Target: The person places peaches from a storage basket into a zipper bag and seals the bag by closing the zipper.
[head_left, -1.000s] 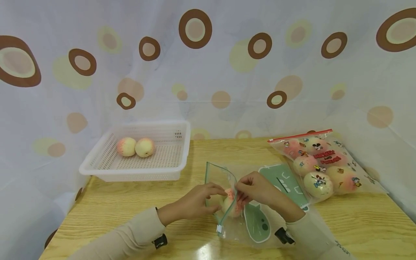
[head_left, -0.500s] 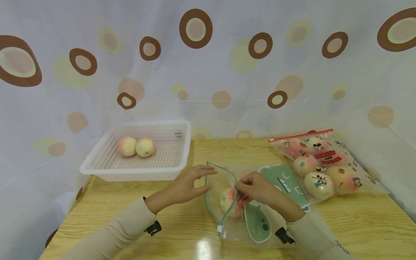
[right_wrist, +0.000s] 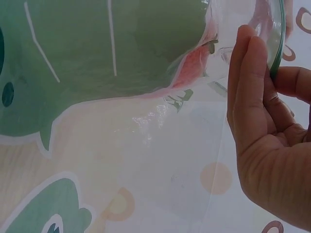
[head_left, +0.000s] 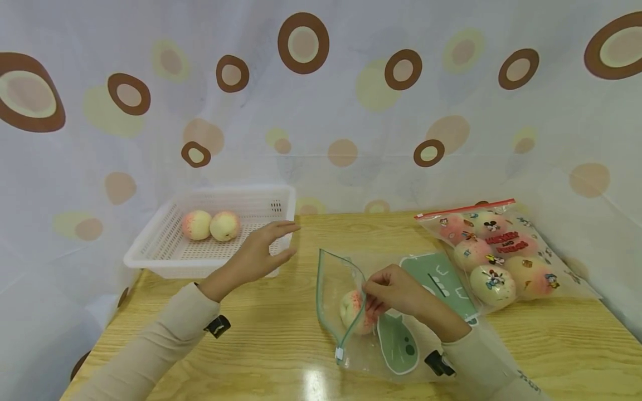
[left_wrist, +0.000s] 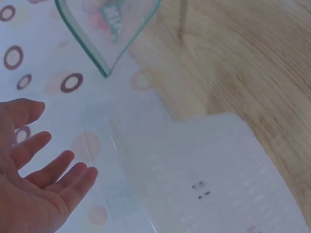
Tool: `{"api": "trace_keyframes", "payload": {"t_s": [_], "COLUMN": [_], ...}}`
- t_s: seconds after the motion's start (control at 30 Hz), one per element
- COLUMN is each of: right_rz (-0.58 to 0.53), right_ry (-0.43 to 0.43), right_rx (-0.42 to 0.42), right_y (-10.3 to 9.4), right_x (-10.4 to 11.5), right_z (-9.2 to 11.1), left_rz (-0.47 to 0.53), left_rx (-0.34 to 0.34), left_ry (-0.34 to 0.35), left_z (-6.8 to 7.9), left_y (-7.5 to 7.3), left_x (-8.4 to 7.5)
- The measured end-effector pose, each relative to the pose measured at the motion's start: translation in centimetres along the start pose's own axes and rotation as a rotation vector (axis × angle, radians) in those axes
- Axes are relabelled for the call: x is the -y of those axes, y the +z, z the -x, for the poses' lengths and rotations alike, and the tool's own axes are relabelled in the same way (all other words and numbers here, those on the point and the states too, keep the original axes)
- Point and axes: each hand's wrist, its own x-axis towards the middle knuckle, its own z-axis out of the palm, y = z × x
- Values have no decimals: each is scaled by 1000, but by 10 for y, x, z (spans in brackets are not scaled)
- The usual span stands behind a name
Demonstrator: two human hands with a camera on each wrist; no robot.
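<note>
Screened-off spot, room type unclear: wood-grain table point(head_left: 271, 340), circle-patterned curtain point(head_left: 331, 106) around it.

A clear, green-edged bag point(head_left: 397, 348) lies with its mouth gaping, rim pinched by the right hand point(head_left: 398, 291); a pink-and-cream peach point(head_left: 349, 313) sits inside, near that hand. Two more peaches point(head_left: 224, 226) sit together in the white basket point(head_left: 175, 269) beyond the left hand point(head_left: 253, 253).

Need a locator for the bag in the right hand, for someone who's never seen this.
On the table, look between the white basket on the left and the red-edged bag on the right. The bag there gapes to the left, its mouth pinched by the right hand. Its edge is green, not red, and just one peach shows inside.
</note>
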Motion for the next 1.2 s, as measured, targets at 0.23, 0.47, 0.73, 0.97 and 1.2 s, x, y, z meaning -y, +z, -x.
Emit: {"api": "trace_keyframes", "payload": {"t_s": [0.23,0.47,0.73,0.97,1.2], "right_rz": [-17,-21,-23,-27,-33], "right_ry": [-22,-27,-10,-20,-23], "right_rx": [16,21,8,19,24], "right_y": [-1,-2,0,0,-1], "right_x": [-1,-1,-2,-4,-4], "right_z": [2,2,2,2,2], "left_rz": [-73,-177,-236,-272,-261], "left_rx": [-47,-88,-26,89,164], "left_ry": [-144,-243,-405,-524,-556], "left_z": [-5,-2,6,12,10], "left_y": [-24,-32,-29,-26,-25], "left_x": [37,75,103,118,128]}}
